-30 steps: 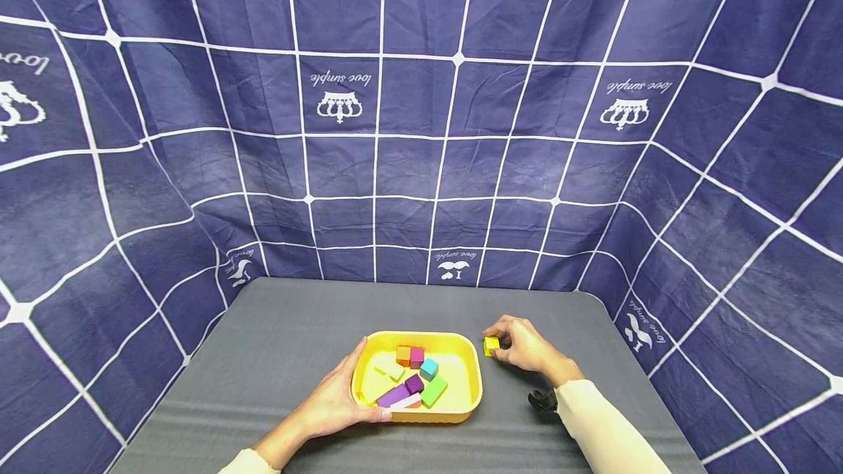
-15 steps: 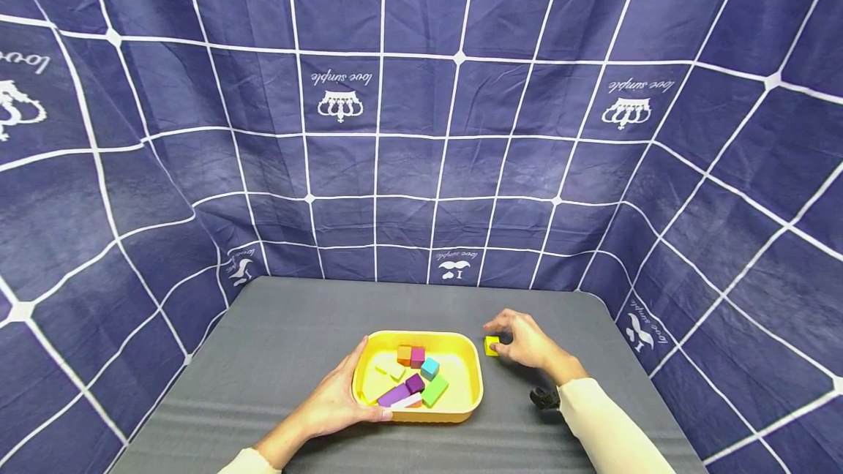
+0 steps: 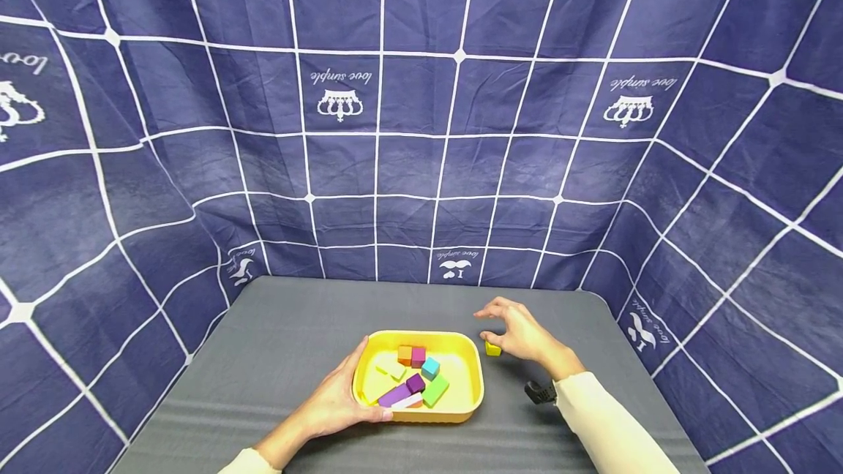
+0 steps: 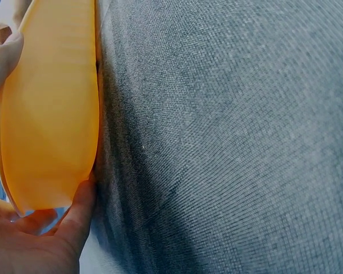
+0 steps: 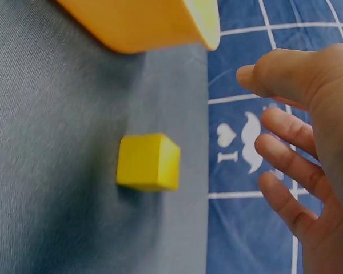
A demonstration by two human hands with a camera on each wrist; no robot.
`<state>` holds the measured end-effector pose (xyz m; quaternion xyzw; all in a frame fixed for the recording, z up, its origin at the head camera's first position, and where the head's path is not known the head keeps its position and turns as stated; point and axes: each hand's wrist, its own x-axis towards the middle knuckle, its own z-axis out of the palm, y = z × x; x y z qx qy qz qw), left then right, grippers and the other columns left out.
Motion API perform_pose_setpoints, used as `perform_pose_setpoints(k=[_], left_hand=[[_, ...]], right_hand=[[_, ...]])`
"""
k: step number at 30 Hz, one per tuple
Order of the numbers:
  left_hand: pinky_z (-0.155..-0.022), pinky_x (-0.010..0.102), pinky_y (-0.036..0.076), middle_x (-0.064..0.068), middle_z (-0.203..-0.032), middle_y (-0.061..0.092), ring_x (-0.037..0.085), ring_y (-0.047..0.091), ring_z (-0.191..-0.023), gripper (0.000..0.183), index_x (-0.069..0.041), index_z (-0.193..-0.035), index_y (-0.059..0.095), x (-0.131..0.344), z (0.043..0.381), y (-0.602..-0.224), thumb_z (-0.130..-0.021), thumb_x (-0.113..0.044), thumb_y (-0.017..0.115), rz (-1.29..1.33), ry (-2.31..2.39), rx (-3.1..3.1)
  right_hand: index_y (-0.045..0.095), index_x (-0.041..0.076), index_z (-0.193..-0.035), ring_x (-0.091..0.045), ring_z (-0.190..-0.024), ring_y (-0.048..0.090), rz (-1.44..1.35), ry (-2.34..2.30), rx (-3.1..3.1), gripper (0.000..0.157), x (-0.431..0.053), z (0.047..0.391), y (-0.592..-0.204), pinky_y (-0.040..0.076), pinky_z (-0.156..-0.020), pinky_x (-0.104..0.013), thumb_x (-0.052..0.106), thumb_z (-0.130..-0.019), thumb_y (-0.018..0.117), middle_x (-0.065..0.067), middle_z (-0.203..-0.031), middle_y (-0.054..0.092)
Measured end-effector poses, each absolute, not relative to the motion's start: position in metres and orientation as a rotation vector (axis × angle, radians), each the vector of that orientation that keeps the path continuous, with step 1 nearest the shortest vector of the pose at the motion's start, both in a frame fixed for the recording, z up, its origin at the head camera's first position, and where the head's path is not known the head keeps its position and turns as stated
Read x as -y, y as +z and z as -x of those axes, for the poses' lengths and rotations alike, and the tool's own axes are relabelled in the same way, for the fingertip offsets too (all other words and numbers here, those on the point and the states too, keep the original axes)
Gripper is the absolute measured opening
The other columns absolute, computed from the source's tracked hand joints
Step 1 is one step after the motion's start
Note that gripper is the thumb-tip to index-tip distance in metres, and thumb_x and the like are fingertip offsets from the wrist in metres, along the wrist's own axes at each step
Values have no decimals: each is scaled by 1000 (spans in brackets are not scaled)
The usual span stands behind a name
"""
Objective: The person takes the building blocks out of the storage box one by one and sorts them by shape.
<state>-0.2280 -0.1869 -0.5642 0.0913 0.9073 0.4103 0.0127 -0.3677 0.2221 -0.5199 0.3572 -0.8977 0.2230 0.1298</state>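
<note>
Left hand (image 3: 336,399) grasping yellow tray (image 3: 464,380) at left end, best held steady. Right hand (image 3: 523,333) released beside yellow cube (image 5: 146,162), right of tray; fingers should clear cube without nudging it.

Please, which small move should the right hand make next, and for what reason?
Probably the right hand should move clear of the yellow cube and towards the yellow tray: it has let go of the cube, which stands apart on the grey table, while the left hand holds the tray and several blocks lie inside.
</note>
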Motion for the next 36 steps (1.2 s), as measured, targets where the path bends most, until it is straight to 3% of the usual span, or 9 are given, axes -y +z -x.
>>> perform_pose_setpoints(k=[18,28,31,36], left_hand=[[-130,67,49,20,-181,51,42,59,-160,155,-10,-186,27,187,229,-565,-66,-57,112,-303,1282,-2836],[-129,69,49,21,-180,51,44,59,-159,155,-11,-186,27,187,228,-566,-66,-57,112,-295,1289,-2833],[-129,70,48,21,-181,51,44,59,-159,155,-12,-186,26,187,228,-566,-66,-57,112,-293,1294,-2828],[-128,69,49,22,-180,51,43,60,-158,154,-11,-186,26,188,229,-567,-66,-57,112,-298,1294,-2830]], right_hand=[[87,14,-135,-24,-117,80,-1172,634,2636,37,-180,353,-499,66,-106,-47,13,-98,91,-6,-126,82],[86,14,-138,-20,-111,77,-1275,611,2672,40,-158,345,-496,65,-97,-37,11,-98,90,-4,-127,79],[85,12,-139,-22,-107,77,-1315,616,2684,43,-151,345,-497,65,-95,-34,11,-97,90,-5,-125,79],[83,14,-142,-30,-111,82,-1374,609,2742,48,-138,342,-496,68,-100,-40,19,-96,94,-7,-126,80]])
